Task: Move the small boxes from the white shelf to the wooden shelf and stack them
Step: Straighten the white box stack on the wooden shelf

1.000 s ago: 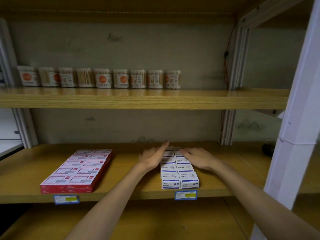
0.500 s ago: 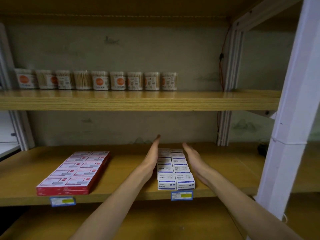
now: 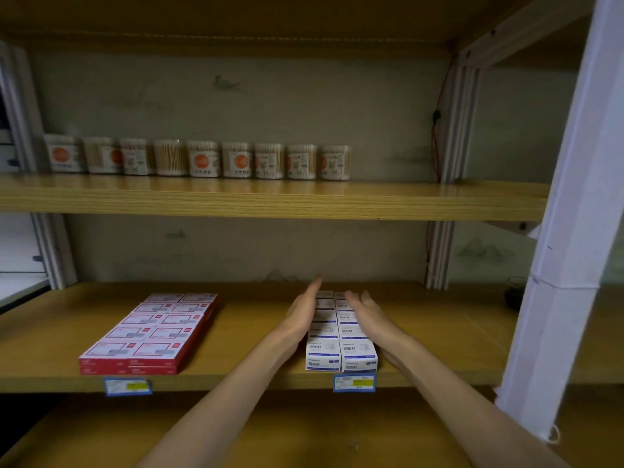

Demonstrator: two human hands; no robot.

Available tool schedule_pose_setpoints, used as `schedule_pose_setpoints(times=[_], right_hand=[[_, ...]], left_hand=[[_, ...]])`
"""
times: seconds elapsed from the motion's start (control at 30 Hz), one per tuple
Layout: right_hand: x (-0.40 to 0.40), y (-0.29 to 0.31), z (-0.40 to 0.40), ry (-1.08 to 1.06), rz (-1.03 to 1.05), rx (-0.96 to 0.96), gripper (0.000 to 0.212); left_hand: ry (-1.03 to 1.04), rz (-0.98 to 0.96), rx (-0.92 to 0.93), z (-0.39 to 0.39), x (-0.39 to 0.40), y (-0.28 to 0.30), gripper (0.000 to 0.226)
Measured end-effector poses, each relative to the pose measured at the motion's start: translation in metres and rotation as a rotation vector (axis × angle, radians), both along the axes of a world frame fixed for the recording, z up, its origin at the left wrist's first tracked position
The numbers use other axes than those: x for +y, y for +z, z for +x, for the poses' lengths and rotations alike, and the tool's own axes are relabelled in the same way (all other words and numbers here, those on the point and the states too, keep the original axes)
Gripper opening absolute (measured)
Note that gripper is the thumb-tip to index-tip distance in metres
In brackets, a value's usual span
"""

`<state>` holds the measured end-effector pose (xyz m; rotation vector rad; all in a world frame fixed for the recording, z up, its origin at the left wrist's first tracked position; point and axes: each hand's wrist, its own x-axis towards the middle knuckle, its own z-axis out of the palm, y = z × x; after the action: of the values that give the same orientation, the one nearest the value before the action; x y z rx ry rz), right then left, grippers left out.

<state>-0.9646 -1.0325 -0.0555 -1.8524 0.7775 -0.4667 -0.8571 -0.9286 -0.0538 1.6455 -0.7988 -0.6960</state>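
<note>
**Hands square up white boxes on wooden shelf**

Both hands flank a double row of small white-and-blue boxes (image 3: 341, 336) on the wooden shelf (image 3: 243, 336), just right of centre in the lower half of the frame. With fingers straight and close together, the left hand (image 3: 304, 314) lies flat against the left side of the rows, while the right hand (image 3: 369, 317) rests with straight fingers along the right-hand row and partly over its top; neither grips a box. The rows run from the shelf's front edge toward the back wall, above a blue-edged price label (image 3: 354, 382). At lower left, a block of flat red boxes (image 3: 152, 332) sits well apart from the white ones, over a second label (image 3: 127, 386). On the upper shelf (image 3: 270, 201), clear tubs of cotton swabs (image 3: 199, 158) line up toward the left. A white upright post (image 3: 570, 231) crosses the right edge of the frame.
</note>
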Motion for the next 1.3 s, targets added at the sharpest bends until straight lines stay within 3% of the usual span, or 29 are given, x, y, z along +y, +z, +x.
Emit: schedule_pose_setpoints(times=[0.1,0.3,0.4,0.57,0.83,0.97,1.17,1.23,1.3], right_hand=[[0.004,0.007,-0.033,0.076,-0.028,0.044,0.087],[-0.002,-0.015,-0.079,0.258,-0.285,0.235,0.11],[-0.003,-0.023,-0.08,0.356,-0.459,0.248,0.091],[0.005,-0.02,-0.079,0.395,-0.7,0.353,0.093],[0.005,-0.02,-0.078,0.401,-0.73,0.373,0.088],[0.002,-0.016,-0.079,0.411,-0.68,0.314,0.092],[-0.002,-0.021,-0.075,0.415,-0.663,0.319,0.095],[-0.003,-0.015,-0.077,0.383,-0.465,0.254,0.106],[-0.007,-0.01,-0.074,0.268,-0.21,0.154,0.111]], left_hand=[[0.023,0.092,-0.219,-0.006,0.031,0.008,0.11],[-0.163,0.464,-0.685,-0.018,0.094,-0.003,0.131],[-0.2,0.582,-0.897,-0.019,0.09,-0.017,0.12],[-0.227,0.564,-1.079,-0.023,0.077,-0.032,0.09],[-0.172,0.547,-1.108,-0.026,0.074,-0.038,0.088],[-0.141,0.524,-1.107,-0.022,0.075,-0.035,0.099],[-0.161,0.511,-1.101,-0.026,0.075,-0.035,0.09],[-0.185,0.494,-0.972,-0.027,0.082,-0.025,0.094],[-0.137,0.369,-0.596,-0.025,0.084,-0.011,0.096]])
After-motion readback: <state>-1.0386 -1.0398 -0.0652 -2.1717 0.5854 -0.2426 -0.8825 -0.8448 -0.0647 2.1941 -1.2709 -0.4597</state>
